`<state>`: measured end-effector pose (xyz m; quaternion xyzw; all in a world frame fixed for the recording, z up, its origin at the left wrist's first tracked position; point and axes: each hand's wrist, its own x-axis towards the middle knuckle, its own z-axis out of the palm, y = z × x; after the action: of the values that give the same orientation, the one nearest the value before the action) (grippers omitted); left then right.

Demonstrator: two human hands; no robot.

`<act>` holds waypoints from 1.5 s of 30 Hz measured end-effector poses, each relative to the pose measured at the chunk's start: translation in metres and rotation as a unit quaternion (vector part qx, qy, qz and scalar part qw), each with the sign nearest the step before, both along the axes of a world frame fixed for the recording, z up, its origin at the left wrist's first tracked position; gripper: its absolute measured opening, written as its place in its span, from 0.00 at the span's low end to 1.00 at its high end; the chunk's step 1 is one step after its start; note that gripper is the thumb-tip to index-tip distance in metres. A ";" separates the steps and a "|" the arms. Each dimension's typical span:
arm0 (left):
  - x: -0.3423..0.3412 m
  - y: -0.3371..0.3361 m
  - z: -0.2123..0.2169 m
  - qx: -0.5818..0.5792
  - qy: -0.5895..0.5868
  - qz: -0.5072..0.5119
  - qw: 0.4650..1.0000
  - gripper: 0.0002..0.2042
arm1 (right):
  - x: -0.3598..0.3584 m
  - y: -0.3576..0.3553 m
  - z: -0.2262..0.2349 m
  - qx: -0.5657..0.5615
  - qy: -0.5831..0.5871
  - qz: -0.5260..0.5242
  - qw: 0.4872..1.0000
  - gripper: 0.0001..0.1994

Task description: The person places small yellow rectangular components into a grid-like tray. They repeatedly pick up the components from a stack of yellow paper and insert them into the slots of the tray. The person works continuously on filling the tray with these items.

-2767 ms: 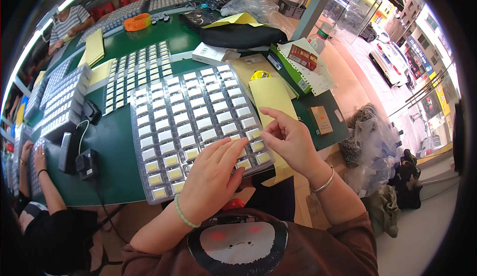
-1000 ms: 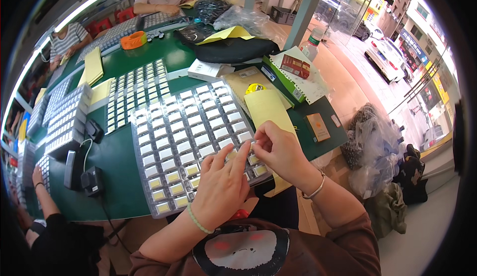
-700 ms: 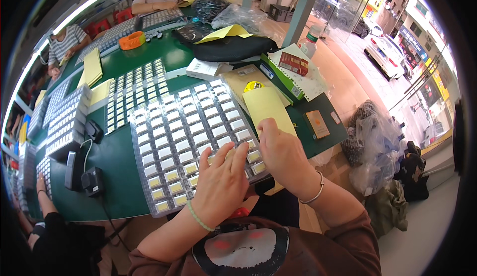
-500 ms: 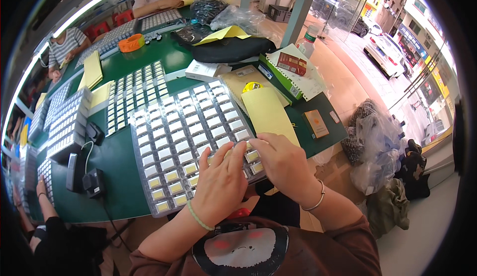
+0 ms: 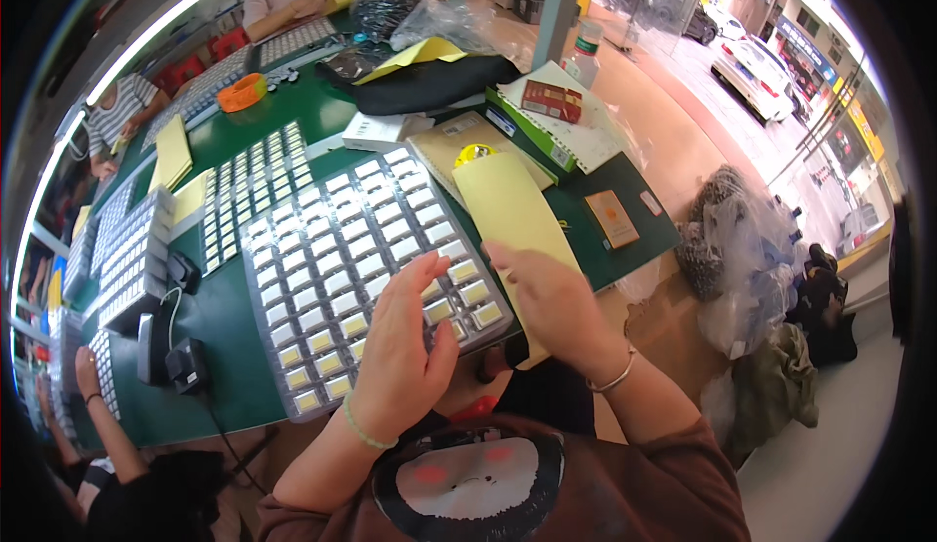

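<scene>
A clear plastic tray [image 5: 270,327] lies on the green table in front of me, filled with rows of small rectangular white pieces [image 5: 345,303]. Toward its near and right edges, several pieces carry pale yellow tops [image 5: 337,387]. My left hand [image 5: 402,342] hovers over the tray's near part, fingers stretched out and nothing in them. Over the near part of a yellow sheet [image 5: 512,210] to the right of the tray is my right hand [image 5: 561,308]. Its fingers are curled and pinched together; whatever they hold is too small to make out.
A second tray [image 5: 256,186] and a stack of trays [image 5: 137,259] stand to the left, by black power adapters [image 5: 185,364]. Beyond the yellow sheet are a tape measure [image 5: 475,155], a green box [image 5: 532,132] and a small orange box [image 5: 612,218]. Other people sit at the table.
My right hand has moved off the tray's right edge onto the yellow sheet. My left hand has drawn back slightly, its fingers apart from the pieces. The view has shifted a little.
</scene>
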<state>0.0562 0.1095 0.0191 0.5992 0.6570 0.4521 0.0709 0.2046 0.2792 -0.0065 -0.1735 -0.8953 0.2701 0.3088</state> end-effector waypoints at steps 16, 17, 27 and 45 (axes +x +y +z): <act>0.082 0.067 -0.089 -0.137 0.199 -0.163 0.957 0.35 | 0.121 0.057 -0.080 0.255 -0.003 -0.048 0.966 0.17; 0.082 0.067 -0.089 -0.138 0.193 -0.163 0.958 0.36 | 0.122 0.058 -0.082 0.263 0.008 -0.048 0.963 0.17; 0.080 0.066 -0.081 -0.158 0.204 -0.172 0.951 0.38 | 0.123 0.054 -0.088 0.188 0.081 -0.068 0.977 0.14; 0.020 0.001 0.028 -0.156 0.078 -0.185 0.967 0.17 | 0.009 0.019 0.027 -0.290 0.025 0.024 0.956 0.06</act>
<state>0.0763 0.1101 0.0469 0.7249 0.6008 0.2753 0.1942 0.2134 0.2983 0.0201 -0.2275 -0.7743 0.5300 0.2604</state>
